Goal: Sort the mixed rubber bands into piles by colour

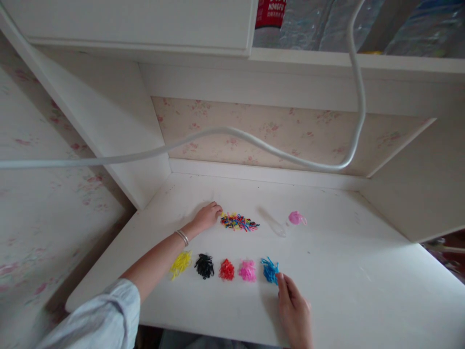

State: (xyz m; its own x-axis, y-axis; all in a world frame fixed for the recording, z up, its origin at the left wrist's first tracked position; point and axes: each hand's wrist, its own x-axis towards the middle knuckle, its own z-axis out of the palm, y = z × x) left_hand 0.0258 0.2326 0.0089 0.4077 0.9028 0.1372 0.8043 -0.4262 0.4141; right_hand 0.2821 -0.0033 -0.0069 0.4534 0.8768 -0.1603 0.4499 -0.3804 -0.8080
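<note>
The left hand [207, 216], loosely curled, touches the left end of the mixed pile [239, 222] far on the table [327, 271]; whether it pinches anything cannot be told. The right hand [294, 310], flat and empty, touches the near blue pile [270, 270], right of the pink pile [247, 270].

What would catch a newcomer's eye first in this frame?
A row of five sorted colour piles lies on the white desk, yellow at left to blue at right. Behind it is a mixed pile, with the left hand at its left end; the right hand rests by the blue pile. A white cable loops across the upper view.
</note>
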